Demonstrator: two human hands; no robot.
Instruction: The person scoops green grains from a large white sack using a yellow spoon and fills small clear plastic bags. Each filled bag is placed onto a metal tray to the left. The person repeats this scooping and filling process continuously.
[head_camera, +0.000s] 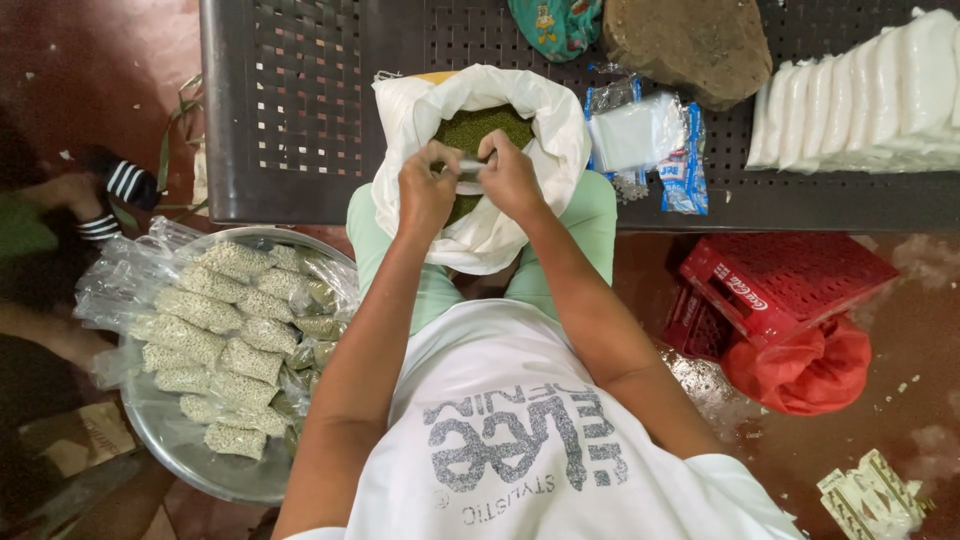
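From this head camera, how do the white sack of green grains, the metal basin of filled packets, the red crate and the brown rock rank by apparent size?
1. Metal basin, partly cut off by the frame
2. White sack
3. Red crate and brown rock look too alike to rank; the rock is cut off at the top.

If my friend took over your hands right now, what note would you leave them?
Left hand and right hand: both pinch one small clear bag between them, over the open white sack of green beans in the lap.
Done: many filled packets lie in the metal basin at the left.
Left: the sack is far from empty. Empty bags wait on the bench.
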